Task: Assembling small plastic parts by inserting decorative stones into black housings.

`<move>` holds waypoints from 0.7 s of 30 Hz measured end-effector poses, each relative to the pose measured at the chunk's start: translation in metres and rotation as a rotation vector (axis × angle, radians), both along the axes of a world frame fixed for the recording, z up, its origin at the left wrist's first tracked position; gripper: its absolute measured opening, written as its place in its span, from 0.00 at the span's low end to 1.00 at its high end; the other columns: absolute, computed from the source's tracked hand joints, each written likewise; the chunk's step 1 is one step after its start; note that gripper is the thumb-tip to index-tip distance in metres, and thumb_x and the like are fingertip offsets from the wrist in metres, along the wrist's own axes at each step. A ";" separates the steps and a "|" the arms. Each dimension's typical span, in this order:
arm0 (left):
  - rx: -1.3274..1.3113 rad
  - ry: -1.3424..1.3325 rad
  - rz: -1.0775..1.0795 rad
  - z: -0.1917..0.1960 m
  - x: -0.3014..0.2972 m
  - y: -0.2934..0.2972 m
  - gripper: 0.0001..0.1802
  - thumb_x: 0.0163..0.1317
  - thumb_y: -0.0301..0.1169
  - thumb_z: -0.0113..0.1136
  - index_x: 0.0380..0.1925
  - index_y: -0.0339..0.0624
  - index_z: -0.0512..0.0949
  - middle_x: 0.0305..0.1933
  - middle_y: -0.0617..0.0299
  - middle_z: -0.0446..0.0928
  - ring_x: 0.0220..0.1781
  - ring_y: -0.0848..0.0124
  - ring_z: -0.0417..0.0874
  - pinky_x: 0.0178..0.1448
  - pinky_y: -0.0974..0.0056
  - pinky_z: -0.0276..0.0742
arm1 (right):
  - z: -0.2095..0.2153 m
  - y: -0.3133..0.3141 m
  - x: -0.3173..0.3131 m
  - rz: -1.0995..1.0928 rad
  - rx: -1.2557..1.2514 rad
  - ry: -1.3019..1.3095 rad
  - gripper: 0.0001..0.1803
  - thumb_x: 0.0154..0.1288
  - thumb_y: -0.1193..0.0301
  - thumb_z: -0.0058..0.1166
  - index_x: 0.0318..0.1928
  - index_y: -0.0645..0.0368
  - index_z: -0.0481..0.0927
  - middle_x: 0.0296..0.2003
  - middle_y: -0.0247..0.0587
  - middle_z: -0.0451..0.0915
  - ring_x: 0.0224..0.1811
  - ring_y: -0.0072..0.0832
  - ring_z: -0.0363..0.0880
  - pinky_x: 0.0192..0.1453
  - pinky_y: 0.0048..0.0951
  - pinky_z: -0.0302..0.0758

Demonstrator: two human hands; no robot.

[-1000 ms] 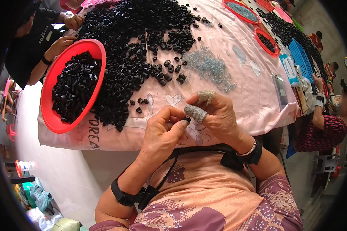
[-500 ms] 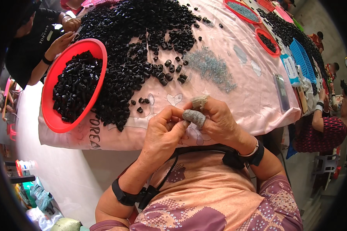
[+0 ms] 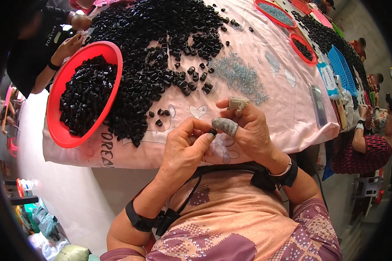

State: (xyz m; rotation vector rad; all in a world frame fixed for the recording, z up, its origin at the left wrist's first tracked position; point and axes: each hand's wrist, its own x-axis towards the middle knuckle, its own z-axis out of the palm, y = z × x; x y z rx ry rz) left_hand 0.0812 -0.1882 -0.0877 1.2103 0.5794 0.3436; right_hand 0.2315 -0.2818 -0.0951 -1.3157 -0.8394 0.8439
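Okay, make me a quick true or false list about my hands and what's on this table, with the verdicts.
1. The left hand pinches a small black piece. True.
2. The right hand wears a grey wrap and a cream wrap. True.
3. The big red bowl is empty. False: the big red bowl is heaped with black pieces.
4. Only black pieces are spread on the pink cloth. False: clear pieces lie there too.
5. A phone lies toward the cloth's right side. True.
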 end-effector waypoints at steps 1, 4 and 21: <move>-0.003 0.006 0.000 0.000 0.000 0.000 0.08 0.64 0.28 0.58 0.42 0.38 0.75 0.33 0.66 0.77 0.28 0.82 0.76 0.28 0.79 0.70 | 0.000 0.000 -0.001 -0.008 0.007 -0.006 0.20 0.60 0.77 0.62 0.52 0.61 0.73 0.35 0.32 0.77 0.38 0.16 0.77 0.42 0.18 0.77; -0.014 0.018 0.000 0.002 0.000 0.000 0.08 0.65 0.28 0.58 0.41 0.38 0.75 0.33 0.66 0.77 0.28 0.82 0.76 0.28 0.78 0.70 | -0.002 0.000 -0.002 -0.025 0.035 0.018 0.19 0.59 0.77 0.63 0.51 0.61 0.74 0.35 0.33 0.78 0.38 0.17 0.78 0.43 0.19 0.77; -0.059 -0.014 -0.038 -0.003 -0.001 0.004 0.06 0.67 0.29 0.56 0.39 0.39 0.74 0.33 0.65 0.79 0.28 0.82 0.76 0.30 0.77 0.72 | 0.000 0.000 -0.006 -0.064 0.106 -0.424 0.19 0.55 0.79 0.65 0.49 0.59 0.78 0.31 0.37 0.82 0.35 0.21 0.82 0.40 0.22 0.78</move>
